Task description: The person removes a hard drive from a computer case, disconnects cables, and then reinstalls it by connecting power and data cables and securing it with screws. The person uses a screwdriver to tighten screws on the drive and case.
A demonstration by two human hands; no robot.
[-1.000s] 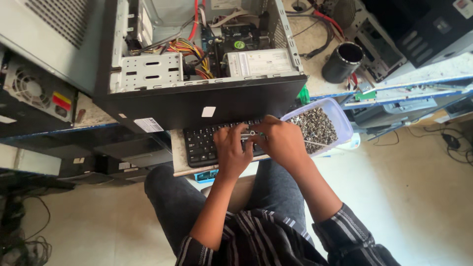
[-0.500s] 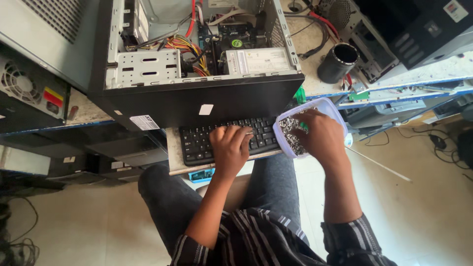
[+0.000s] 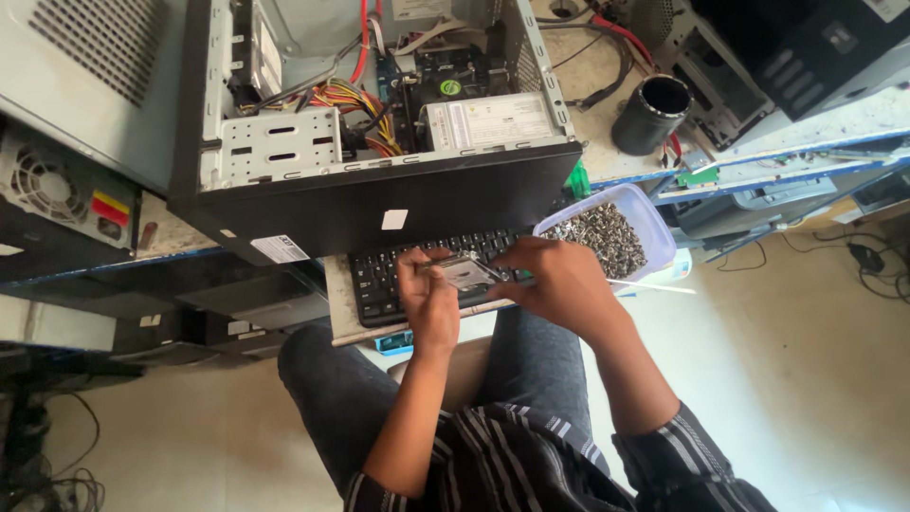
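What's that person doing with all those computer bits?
A seated person holds a small flat metal part between the left hand and the right hand, just above a black keyboard. Beside the right hand sits a clear plastic tub full of small screws. In front stands an opened computer case, its wires and boards showing.

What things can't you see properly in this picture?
- Head view: the flat metal part is partly covered by the left hand and right hand, so its kind stays unclear.
- The keyboard is partly hidden under both hands.
- The small metal bits in the plastic tub are too small to tell apart.
- The grey case is cut off by the left edge.
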